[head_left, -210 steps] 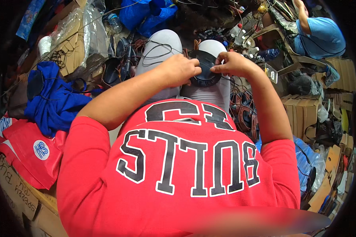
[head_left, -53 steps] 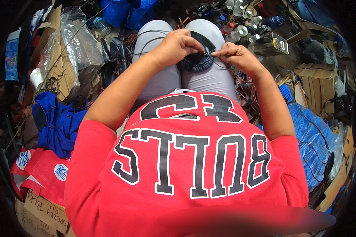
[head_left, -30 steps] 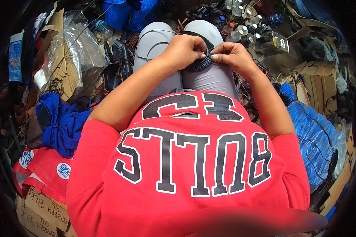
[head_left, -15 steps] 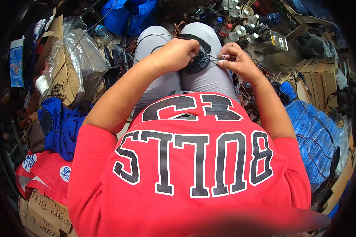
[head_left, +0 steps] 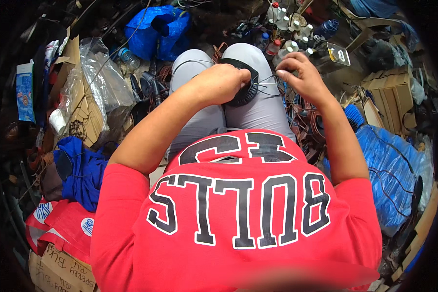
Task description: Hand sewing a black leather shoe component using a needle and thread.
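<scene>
So the right hand [head_left: 304, 78] has pulled away from the disc since half a second ago. It was right up against the left one, and now it's out at about 3 o'clock from it, well apart. Looks like it's drawing a thin wire [head_left: 267, 87] out sideways: a couple of fine strands run from the disc's edge to its fingertips, which are pinched together on the end of them.

The left hand [head_left: 223, 82] hasn't really budged. It's curled down over the black round ribbed disc [head_left: 243, 92], fingers pressed on its top and covering a good part of it, pinning it on the lap across the grey trouser knees [head_left: 258, 104].

My guess is the wire is being unwound or stripped off, one hand as the anchor and the other pulling.

Clutter all round: blue plastic bag [head_left: 155, 31] at 11 o'clock, small white-capped bottles [head_left: 289, 46] at 1 o'clock, cardboard boxes [head_left: 391, 92] off at 3.
</scene>
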Motion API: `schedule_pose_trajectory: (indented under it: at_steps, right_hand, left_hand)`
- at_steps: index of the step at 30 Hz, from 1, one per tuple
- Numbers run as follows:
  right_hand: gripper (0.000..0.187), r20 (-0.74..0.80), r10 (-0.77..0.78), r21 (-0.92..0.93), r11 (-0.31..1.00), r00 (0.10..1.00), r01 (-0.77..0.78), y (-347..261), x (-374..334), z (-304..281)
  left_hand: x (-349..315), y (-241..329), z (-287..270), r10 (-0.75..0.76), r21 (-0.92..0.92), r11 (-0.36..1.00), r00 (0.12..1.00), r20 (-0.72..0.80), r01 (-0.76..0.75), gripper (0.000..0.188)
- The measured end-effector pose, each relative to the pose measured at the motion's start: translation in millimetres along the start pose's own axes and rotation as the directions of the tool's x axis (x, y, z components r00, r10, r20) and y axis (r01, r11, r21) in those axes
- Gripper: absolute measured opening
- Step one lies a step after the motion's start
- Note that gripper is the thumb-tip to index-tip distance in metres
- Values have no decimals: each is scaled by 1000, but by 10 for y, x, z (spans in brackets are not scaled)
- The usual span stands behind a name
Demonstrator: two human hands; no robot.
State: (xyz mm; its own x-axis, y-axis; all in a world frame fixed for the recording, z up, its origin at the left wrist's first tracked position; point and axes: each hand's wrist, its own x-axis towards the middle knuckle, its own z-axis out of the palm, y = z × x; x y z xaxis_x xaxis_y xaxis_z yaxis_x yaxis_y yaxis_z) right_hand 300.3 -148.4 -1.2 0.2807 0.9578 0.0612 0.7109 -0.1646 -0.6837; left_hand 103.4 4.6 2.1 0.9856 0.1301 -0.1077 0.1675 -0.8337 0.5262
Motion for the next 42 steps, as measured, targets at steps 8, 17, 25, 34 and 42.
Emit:
schedule_pose_trajectory:
  at_steps: [8,17,25,34,42]
  right_hand:
    - [6,369,-170,-405,856,914,322,-417,62,219]
    - [7,238,-216,-197,944,947,264,-61,-156,126]
    - [11,281,-209,-407,858,937,313,-580,-21,68]
    - [19,353,0,-613,755,936,231,-799,-53,199]
    - [10,327,-77,-525,814,942,249,-524,-409,11]
  left_hand:
    - [-7,-91,-5,71,2,997,997,38,-71,11]
    - [-892,-542,-299,-55,-34,998,990,-131,51,7]
    - [-594,-486,-401,-197,-874,146,852,-485,-464,19]
    - [249,29,105,-204,-116,977,954,-220,182,29]
    - [312,-9,302,-158,-33,987,959,-235,154,20]
